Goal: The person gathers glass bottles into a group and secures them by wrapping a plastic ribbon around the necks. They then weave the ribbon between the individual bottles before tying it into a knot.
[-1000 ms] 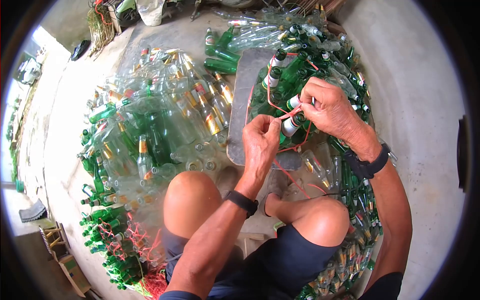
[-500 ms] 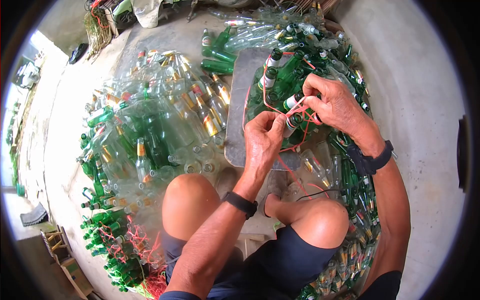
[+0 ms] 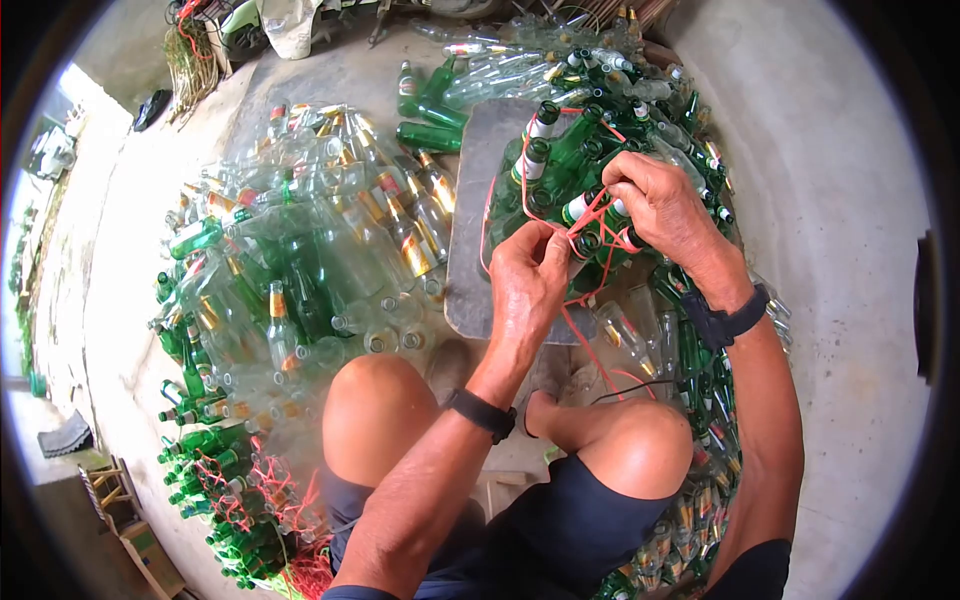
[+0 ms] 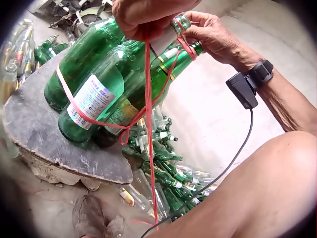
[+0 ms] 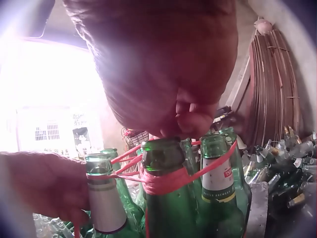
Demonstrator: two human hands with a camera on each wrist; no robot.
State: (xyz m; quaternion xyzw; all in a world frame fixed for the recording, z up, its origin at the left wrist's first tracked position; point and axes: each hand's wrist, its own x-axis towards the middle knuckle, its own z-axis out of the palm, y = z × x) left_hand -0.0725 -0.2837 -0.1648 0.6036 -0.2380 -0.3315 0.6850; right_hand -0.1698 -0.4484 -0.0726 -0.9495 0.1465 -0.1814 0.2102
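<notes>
A bundle of upright green glass bottles (image 3: 573, 145) stands on a dark grey board, with red plastic string (image 3: 527, 190) around it. My left hand (image 3: 528, 275) pinches the string between thumb and fingers beside the nearest bottle neck (image 4: 181, 22). On the far side of that neck, my right hand (image 3: 662, 205) pinches another stretch of string, drawn up from the necks. Strands cross between the hands and wrap a green neck (image 5: 166, 163) in the right wrist view. In the left wrist view, a lower loop with a knot (image 4: 126, 135) circles the bottle bodies, and a string tail hangs from my left hand.
The grey board (image 3: 468, 240) is raised off the floor in front of my knees. Loose clear and green bottles (image 3: 330, 230) lie piled to the left, with more bottles (image 3: 690, 350) along the right. A heap of red string (image 3: 308, 570) lies at lower left.
The right hand has drawn its string away from the left hand, and the strands now spread across the bottle necks. The left hand keeps its pinch near the same neck.
</notes>
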